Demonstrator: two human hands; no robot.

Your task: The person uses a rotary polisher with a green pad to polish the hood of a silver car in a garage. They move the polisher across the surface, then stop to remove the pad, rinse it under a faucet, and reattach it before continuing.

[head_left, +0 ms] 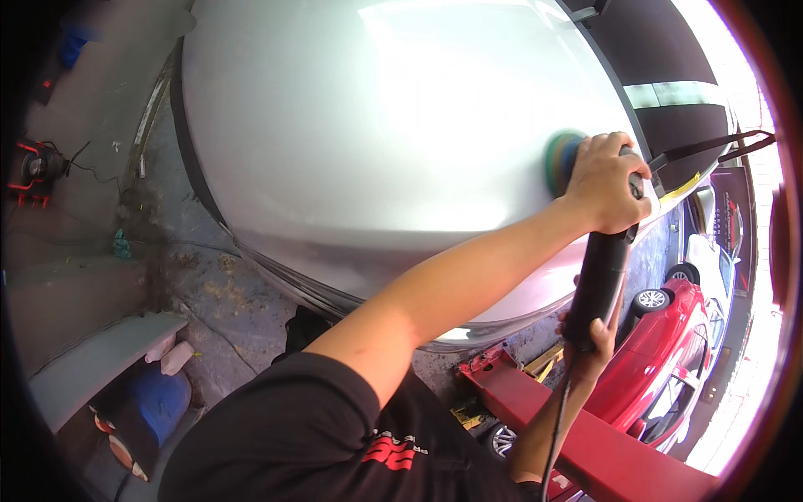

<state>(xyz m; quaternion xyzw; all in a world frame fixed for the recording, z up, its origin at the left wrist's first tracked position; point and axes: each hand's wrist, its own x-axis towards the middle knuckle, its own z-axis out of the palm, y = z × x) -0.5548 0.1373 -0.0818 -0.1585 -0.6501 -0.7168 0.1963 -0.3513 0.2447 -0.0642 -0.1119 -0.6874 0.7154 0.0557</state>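
At the right side of a pale silver car panel, the head view shows a black corded polisher held in both hands. The left hand wraps the tool's front end, beside a blurred, multicoloured round pad at the panel's surface; how firmly it touches cannot be told. The right hand grips the body's lower end, the cord running down along the forearm. A red beam slants across the lower right, near a red car.
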